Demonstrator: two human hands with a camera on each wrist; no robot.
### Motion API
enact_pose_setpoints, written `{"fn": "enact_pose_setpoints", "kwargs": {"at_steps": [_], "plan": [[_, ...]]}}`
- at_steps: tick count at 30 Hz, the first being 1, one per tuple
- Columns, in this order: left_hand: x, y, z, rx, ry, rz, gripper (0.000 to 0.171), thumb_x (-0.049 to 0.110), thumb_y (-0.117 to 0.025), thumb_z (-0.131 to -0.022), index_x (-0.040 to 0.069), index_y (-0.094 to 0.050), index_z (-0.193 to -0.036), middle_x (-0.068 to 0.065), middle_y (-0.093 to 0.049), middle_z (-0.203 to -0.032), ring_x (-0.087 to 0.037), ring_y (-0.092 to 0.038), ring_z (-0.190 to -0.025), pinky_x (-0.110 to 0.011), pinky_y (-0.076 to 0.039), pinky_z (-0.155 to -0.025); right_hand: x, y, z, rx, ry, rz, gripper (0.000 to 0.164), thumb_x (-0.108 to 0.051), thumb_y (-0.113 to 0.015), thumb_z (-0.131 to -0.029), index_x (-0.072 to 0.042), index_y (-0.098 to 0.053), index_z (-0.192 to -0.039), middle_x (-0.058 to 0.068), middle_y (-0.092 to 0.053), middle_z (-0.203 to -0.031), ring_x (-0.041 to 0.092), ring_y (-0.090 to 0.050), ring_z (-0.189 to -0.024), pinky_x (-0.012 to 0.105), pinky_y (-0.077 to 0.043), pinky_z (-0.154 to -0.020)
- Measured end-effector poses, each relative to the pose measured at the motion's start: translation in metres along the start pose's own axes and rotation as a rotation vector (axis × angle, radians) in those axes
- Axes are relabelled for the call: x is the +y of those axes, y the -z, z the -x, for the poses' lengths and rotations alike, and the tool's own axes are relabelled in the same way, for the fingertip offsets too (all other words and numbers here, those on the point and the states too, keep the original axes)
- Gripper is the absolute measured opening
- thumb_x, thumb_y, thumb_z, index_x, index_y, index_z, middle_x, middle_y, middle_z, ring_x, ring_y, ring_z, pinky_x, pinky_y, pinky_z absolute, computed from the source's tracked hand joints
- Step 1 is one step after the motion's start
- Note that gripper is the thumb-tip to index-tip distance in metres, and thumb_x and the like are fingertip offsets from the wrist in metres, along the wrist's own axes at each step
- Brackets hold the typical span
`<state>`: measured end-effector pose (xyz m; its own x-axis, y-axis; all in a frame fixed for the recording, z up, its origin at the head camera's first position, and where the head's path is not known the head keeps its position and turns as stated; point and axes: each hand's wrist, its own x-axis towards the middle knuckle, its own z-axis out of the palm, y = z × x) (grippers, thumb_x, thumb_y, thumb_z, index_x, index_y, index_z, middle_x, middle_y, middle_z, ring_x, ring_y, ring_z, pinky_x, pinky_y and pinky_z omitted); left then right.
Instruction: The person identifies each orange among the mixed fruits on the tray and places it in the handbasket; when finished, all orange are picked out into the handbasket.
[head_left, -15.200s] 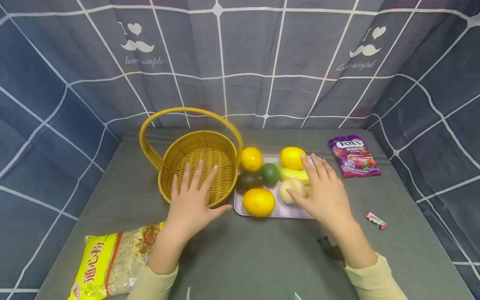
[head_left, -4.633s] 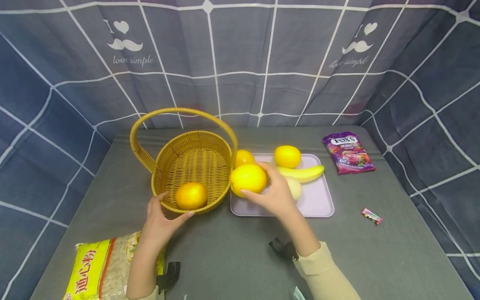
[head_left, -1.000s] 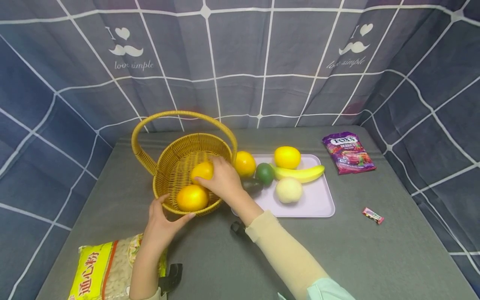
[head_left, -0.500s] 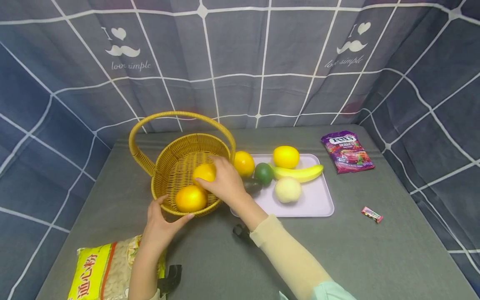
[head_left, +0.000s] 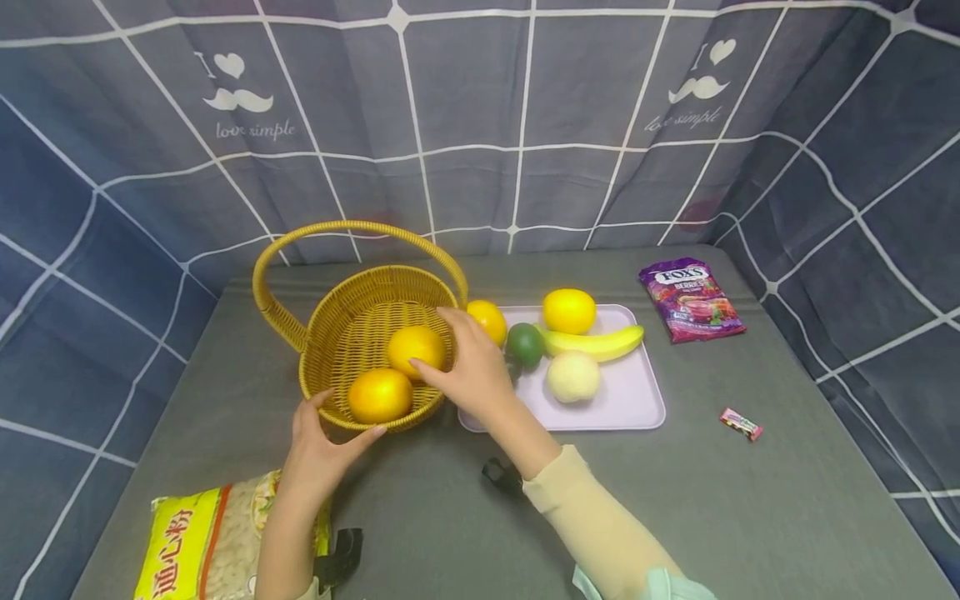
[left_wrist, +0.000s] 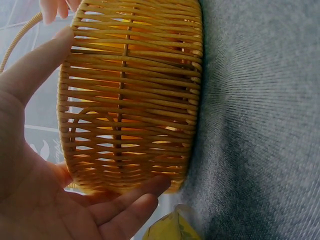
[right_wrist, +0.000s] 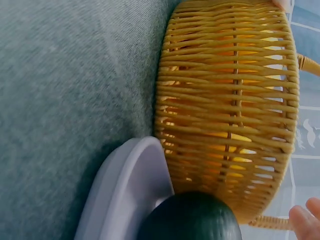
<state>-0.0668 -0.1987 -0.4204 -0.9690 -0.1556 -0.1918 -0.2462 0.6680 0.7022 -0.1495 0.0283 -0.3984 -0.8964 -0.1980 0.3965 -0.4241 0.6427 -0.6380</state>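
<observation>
A wicker basket [head_left: 341, 333] with a tall handle stands at the left. Two yellow-orange oval fruits lie inside it, the front one [head_left: 380, 396] by the near rim and the rear one [head_left: 416, 350] behind it. My left hand [head_left: 318, 446] holds the near left of the basket, thumb at the rim and fingers along the wickerwork in the left wrist view. Over the basket's right rim, my right hand [head_left: 476, 367] has thumb and fingers spread beside the rear fruit. In the head view the thumb overlaps this fruit, while the fingers stand apart from it.
Right of the basket, a lilac tray [head_left: 637, 408] bears an orange fruit [head_left: 489, 321], a yellow one [head_left: 569, 311], a banana [head_left: 600, 342], a green fruit [head_left: 525, 346] and a pale round one [head_left: 573, 376]. Pasta bag [head_left: 217, 533], FOX'S candy bag [head_left: 692, 300] and small candy [head_left: 741, 423] lie around.
The basket held no fruit 15 s ago; two are in it now. Within the last half second my right hand let go of the rear fruit and drew slightly right. My left hand stays put.
</observation>
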Motion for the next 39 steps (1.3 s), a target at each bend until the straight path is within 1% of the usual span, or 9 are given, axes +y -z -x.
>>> {"fn": "enact_pose_setpoints", "kwargs": {"at_steps": [4,11,14,19,23,28,31,36,39], "plan": [[0.0,0.0,0.0,0.001,0.0,-0.001,0.114,0.066,-0.072,-0.073,0.009,-0.013,-0.152,-0.023,-0.008,-0.155,-0.046,-0.021,-0.138,-0.064,-0.027,-0.102,0.003,0.008,0.005,0.058,0.033,-0.029,0.074,-0.045,-0.076,-0.079,-0.011,-0.049,-0.138,0.005,-0.05,-0.139,0.022,-0.046,-0.127,0.042,-0.04,-0.102],[0.0,0.001,-0.001,0.006,-0.004,-0.006,0.114,0.066,-0.072,-0.073,0.01,-0.013,-0.152,-0.023,-0.008,-0.155,-0.045,-0.02,-0.138,-0.064,-0.026,-0.103,0.012,0.018,0.009,0.151,0.087,-0.082,0.065,-0.037,-0.077,-0.079,-0.009,-0.054,-0.133,0.004,-0.055,-0.132,0.02,-0.051,-0.12,0.038,-0.045,-0.097],[0.0,0.001,-0.001,0.002,-0.003,-0.002,0.114,0.067,-0.071,-0.073,0.011,-0.013,-0.152,-0.022,-0.009,-0.155,-0.044,-0.019,-0.139,-0.064,-0.026,-0.103,0.018,0.022,0.01,0.176,0.074,-0.099,0.063,-0.036,-0.077,-0.079,-0.01,-0.055,-0.132,0.004,-0.055,-0.131,0.022,-0.055,-0.113,0.037,-0.047,-0.092],[0.0,0.002,-0.001,-0.002,0.002,0.003,0.114,0.067,-0.071,-0.072,0.011,-0.013,-0.152,-0.021,-0.01,-0.154,-0.044,-0.02,-0.139,-0.063,-0.027,-0.103,0.029,0.03,0.006,0.201,0.003,-0.106,0.063,-0.035,-0.077,-0.08,-0.01,-0.054,-0.133,0.004,-0.054,-0.134,0.026,-0.057,-0.112,0.037,-0.047,-0.093],[0.0,0.002,-0.001,-0.009,0.006,0.002,0.115,0.069,-0.071,-0.072,0.012,-0.012,-0.153,-0.021,-0.009,-0.155,-0.044,-0.02,-0.139,-0.063,-0.028,-0.102,0.04,0.034,0.001,0.184,-0.109,-0.088,0.068,-0.037,-0.076,-0.08,-0.012,-0.051,-0.138,0.006,-0.052,-0.138,0.027,-0.053,-0.118,0.043,-0.043,-0.098],[-0.002,0.002,0.0,-0.015,0.009,0.004,0.114,0.069,-0.07,-0.072,0.013,-0.011,-0.153,-0.02,-0.007,-0.156,-0.045,-0.019,-0.139,-0.064,-0.027,-0.102,0.052,0.032,-0.006,0.113,-0.253,-0.047,0.076,-0.045,-0.074,-0.08,-0.015,-0.045,-0.143,0.008,-0.045,-0.144,0.027,-0.043,-0.129,0.048,-0.035,-0.105],[-0.002,0.002,0.0,-0.018,0.01,0.009,0.114,0.068,-0.07,-0.072,0.013,-0.011,-0.153,-0.02,-0.007,-0.155,-0.045,-0.019,-0.139,-0.065,-0.027,-0.102,0.059,0.027,-0.01,0.081,-0.287,-0.025,0.078,-0.046,-0.073,-0.08,-0.013,-0.043,-0.144,0.009,-0.044,-0.145,0.029,-0.041,-0.131,0.05,-0.033,-0.106],[-0.002,0.001,0.0,-0.02,0.006,0.018,0.114,0.068,-0.07,-0.073,0.012,-0.012,-0.153,-0.02,-0.008,-0.155,-0.044,-0.018,-0.139,-0.064,-0.026,-0.103,0.067,0.016,-0.016,0.035,-0.305,-0.014,0.079,-0.045,-0.073,-0.081,-0.013,-0.041,-0.145,0.01,-0.043,-0.146,0.031,-0.038,-0.133,0.052,-0.029,-0.108],[-0.002,0.001,0.001,-0.018,0.001,0.02,0.113,0.067,-0.071,-0.073,0.011,-0.012,-0.152,-0.02,-0.009,-0.155,-0.044,-0.018,-0.139,-0.064,-0.026,-0.103,0.07,0.011,-0.019,0.025,-0.303,-0.01,0.079,-0.044,-0.073,-0.08,-0.012,-0.041,-0.145,0.01,-0.043,-0.146,0.031,-0.04,-0.132,0.051,-0.032,-0.106]]}}
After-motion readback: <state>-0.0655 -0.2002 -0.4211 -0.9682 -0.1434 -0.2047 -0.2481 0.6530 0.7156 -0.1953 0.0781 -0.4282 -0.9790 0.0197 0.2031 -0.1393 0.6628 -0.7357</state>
